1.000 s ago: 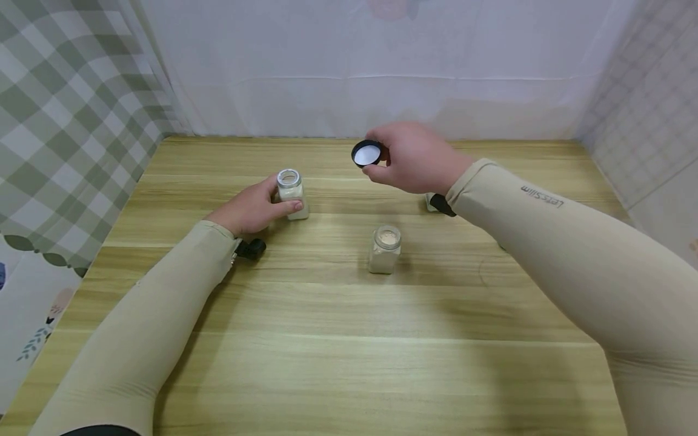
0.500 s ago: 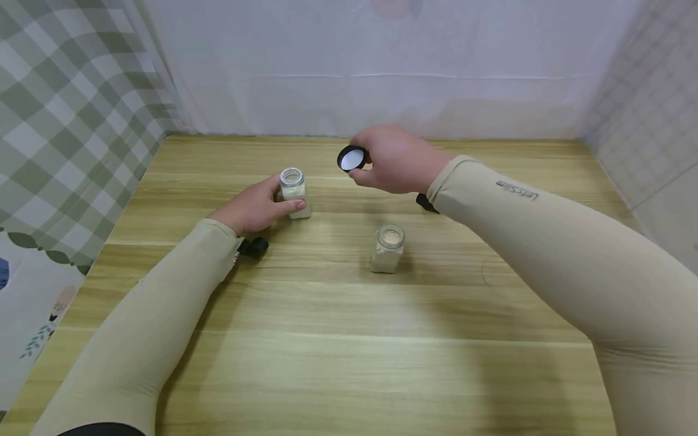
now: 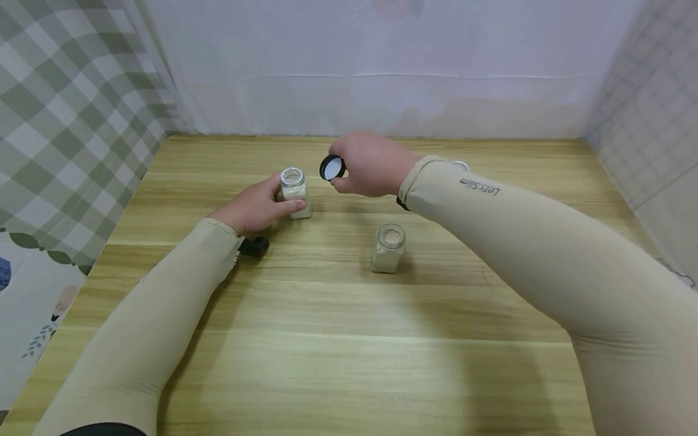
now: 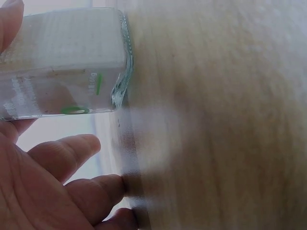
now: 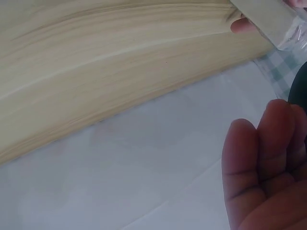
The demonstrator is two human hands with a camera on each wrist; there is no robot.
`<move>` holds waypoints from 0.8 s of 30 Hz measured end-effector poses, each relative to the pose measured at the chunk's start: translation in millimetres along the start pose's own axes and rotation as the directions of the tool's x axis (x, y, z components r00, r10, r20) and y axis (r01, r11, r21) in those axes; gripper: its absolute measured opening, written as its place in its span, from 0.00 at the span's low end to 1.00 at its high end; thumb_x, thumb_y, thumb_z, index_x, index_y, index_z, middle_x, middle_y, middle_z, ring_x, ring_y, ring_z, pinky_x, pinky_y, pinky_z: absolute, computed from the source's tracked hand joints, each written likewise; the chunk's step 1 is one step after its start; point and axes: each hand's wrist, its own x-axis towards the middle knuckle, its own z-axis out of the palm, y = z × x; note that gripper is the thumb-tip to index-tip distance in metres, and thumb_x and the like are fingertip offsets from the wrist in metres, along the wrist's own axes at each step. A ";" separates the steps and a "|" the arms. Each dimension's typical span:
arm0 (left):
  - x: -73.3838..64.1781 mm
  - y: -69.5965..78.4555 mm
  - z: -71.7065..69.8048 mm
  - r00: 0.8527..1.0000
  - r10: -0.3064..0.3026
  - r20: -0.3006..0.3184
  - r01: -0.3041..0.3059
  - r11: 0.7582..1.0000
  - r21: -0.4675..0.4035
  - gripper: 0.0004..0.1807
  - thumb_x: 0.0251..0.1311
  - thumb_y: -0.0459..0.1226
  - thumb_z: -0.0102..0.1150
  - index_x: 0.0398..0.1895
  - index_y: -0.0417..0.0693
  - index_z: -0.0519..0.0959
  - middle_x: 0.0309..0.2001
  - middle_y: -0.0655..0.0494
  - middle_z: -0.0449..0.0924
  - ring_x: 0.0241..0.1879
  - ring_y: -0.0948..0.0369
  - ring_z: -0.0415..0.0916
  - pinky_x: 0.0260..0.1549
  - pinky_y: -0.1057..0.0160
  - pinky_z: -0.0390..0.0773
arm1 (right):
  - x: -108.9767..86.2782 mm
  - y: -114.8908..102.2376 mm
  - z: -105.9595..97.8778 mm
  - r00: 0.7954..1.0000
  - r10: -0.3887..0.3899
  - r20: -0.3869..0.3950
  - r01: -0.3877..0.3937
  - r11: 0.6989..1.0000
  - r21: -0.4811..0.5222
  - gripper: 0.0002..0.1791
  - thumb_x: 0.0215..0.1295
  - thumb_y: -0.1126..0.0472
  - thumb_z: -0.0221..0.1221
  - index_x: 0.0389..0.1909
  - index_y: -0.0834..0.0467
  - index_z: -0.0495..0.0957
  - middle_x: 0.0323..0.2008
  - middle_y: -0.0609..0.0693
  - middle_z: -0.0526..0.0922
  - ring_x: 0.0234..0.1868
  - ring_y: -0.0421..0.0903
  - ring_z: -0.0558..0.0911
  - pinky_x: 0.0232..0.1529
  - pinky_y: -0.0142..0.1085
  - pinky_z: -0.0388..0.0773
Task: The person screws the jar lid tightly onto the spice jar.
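Observation:
My left hand [image 3: 255, 206] grips a square glass jar [image 3: 295, 192] that stands uncapped at the back left of the table. Pale contents fill much of it, and green and white print shows on its side [image 4: 62, 62] in the left wrist view. Above the table, just right of that jar, my right hand [image 3: 371, 165] pinches a black lid [image 3: 332, 168] by its edge, the white inside turned toward me. In the right wrist view only the lid's dark edge [image 5: 300, 91] shows beside the fingers [image 5: 242, 163].
A second open glass jar [image 3: 388, 249] with pale contents stands mid-table, below my right forearm. Behind the right sleeve peeks the rim of another jar [image 3: 461, 165], mostly hidden. A white curtain [image 3: 349, 103] borders the wooden table [image 3: 327, 363] at the back.
My right hand has moved left with the black lid, nearer the jar in my left hand. The left hand has stayed put. A jar rim has come into sight behind the right sleeve.

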 end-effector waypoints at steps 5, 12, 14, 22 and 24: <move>-0.1 0.0 0.1 1.000 -0.002 -0.002 0.002 1.000 0.022 0.37 0.70 0.63 0.60 0.75 0.60 0.64 0.67 0.49 0.75 0.60 0.48 0.71 0.65 0.44 0.69 | 9.4 -3.0 4.3 1.000 -0.001 0.020 0.001 1.000 -0.010 0.15 0.71 0.55 0.61 0.49 0.62 0.81 0.42 0.52 0.84 0.42 0.50 0.79 0.52 0.43 0.77; -0.6 -0.9 1.0 1.000 0.008 -0.013 -0.008 0.999 0.034 0.35 0.71 0.62 0.60 0.74 0.59 0.65 0.65 0.48 0.77 0.57 0.48 0.72 0.62 0.45 0.70 | 19.8 -7.4 11.4 1.000 0.005 0.012 -0.004 1.000 -0.015 0.10 0.69 0.57 0.62 0.43 0.59 0.81 0.38 0.49 0.81 0.39 0.47 0.76 0.46 0.40 0.75; -1.0 -0.7 1.2 1.000 0.016 -0.011 -0.016 0.999 0.034 0.35 0.71 0.62 0.60 0.74 0.59 0.66 0.64 0.48 0.77 0.57 0.49 0.72 0.62 0.46 0.70 | 22.1 -8.9 13.2 1.000 0.001 0.014 -0.001 1.000 -0.017 0.09 0.69 0.57 0.62 0.42 0.59 0.80 0.36 0.49 0.81 0.38 0.47 0.75 0.45 0.39 0.74; -0.2 -0.6 2.3 1.000 0.025 -0.002 -0.025 1.000 0.018 0.34 0.73 0.60 0.59 0.76 0.63 0.64 0.67 0.49 0.76 0.60 0.49 0.71 0.65 0.43 0.69 | 29.1 -13.9 16.5 0.999 -0.010 0.051 0.012 0.999 -0.047 0.10 0.71 0.56 0.62 0.45 0.60 0.79 0.39 0.50 0.81 0.39 0.48 0.75 0.46 0.40 0.74; 0.5 -1.1 2.9 1.000 0.027 -0.005 -0.027 0.999 0.022 0.33 0.73 0.59 0.59 0.76 0.63 0.64 0.67 0.49 0.76 0.60 0.49 0.71 0.65 0.43 0.69 | 30.2 -14.0 17.0 0.999 -0.011 0.051 0.014 0.999 -0.048 0.11 0.72 0.56 0.61 0.45 0.60 0.80 0.40 0.50 0.82 0.40 0.48 0.76 0.47 0.40 0.75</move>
